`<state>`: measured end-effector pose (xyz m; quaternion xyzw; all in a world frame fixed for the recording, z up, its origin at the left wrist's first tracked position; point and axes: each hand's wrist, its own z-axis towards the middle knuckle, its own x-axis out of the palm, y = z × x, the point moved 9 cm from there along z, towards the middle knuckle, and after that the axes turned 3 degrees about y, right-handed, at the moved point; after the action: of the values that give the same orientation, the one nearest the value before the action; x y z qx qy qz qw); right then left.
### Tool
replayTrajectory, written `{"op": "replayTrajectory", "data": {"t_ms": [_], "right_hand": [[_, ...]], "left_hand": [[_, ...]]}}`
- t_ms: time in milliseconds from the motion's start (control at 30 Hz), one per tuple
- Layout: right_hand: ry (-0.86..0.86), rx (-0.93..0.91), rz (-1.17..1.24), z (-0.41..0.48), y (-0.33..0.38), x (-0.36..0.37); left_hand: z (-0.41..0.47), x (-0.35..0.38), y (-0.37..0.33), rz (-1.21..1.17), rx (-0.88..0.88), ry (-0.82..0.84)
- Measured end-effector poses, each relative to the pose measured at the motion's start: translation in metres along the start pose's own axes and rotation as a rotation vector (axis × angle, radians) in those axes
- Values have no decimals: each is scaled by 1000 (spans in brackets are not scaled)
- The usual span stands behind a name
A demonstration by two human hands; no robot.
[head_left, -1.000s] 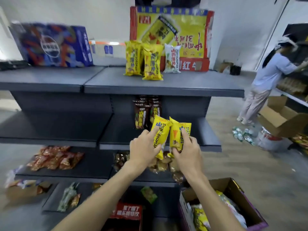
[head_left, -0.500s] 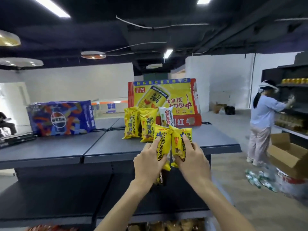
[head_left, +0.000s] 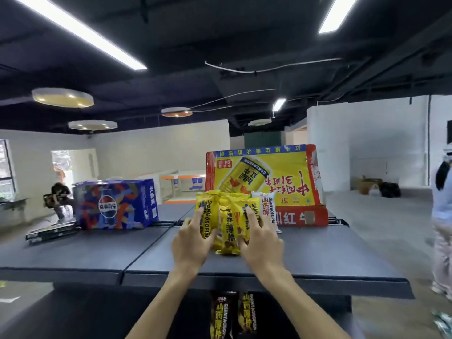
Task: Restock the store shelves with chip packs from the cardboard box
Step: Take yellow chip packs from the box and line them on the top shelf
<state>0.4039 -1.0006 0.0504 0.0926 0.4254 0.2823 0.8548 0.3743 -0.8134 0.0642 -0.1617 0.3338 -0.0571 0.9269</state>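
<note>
My left hand [head_left: 192,243] grips a yellow chip pack [head_left: 207,216] and my right hand [head_left: 260,237] grips a second yellow chip pack [head_left: 247,212]. Both packs are upright over the dark top shelf [head_left: 318,255]. They stand right against the yellow packs [head_left: 227,231] that lean there in a row. A white chip pack [head_left: 268,207] stands just right of them. Dark chip packs [head_left: 232,314] hang on the level below. The cardboard box is out of view.
A yellow and red drinks carton [head_left: 266,182] stands behind the packs. A blue cola carton [head_left: 115,206] sits on the shelf to the left. A person [head_left: 442,216] stands at the right edge, and another sits far left [head_left: 60,194].
Both hands rose from the lower shelf level to the top shelf, carrying the two yellow packs forward to the row there. The view tilted up, so the box dropped from sight.
</note>
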Motion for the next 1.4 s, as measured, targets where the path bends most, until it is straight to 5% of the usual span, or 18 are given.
{"op": "replayTrajectory", "data": {"t_ms": [933,1233,1400], "right_hand": [[12,120,-260,20,20,112],[42,187,-275,16,26,119],[101,228,-65,11,27,114]], "left_hand": [[49,117,90,99,39,236],[44,121,102,-164,9,432],[34,114,105,-293,19,448]]}}
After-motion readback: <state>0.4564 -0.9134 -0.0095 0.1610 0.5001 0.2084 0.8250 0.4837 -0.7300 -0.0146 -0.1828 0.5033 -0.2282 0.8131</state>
